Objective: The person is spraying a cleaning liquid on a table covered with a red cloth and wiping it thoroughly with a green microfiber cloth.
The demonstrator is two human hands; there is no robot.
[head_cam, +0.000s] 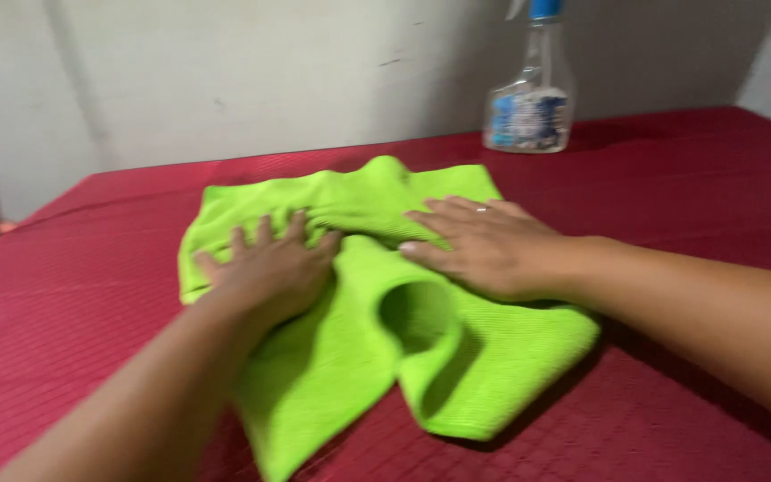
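Two hands lie flat on a green cloth [377, 303] in the head view, the only view given. Left hand [269, 268] has palm down, fingers spread and pointing away from the person, pressing the cloth's left part near its upper left edge. Right hand [484, 245] comes in from the right, palm down, fingers stretched toward the left w/ a thin ring on one finger; its thumb tip sits close to the left hand's thumb but the two hands don't touch. Neither hand is closed on anything, both are open & resting on the fabric.

Cloth is bright lime, ribbed, rumpled, lying mid-frame on a red quilted surface [689, 187]. One fold stands up as a rounded loop just below the right hand; a flap hangs toward the near edge by the left forearm.

Spray bottle [530, 98] stands upright at the far edge, against a grey wall [225, 71], well apart from the hands. It is clear plastic w/ a blue top, and a blue-and-white label wraps its lower body. Print is too blurred to make out.
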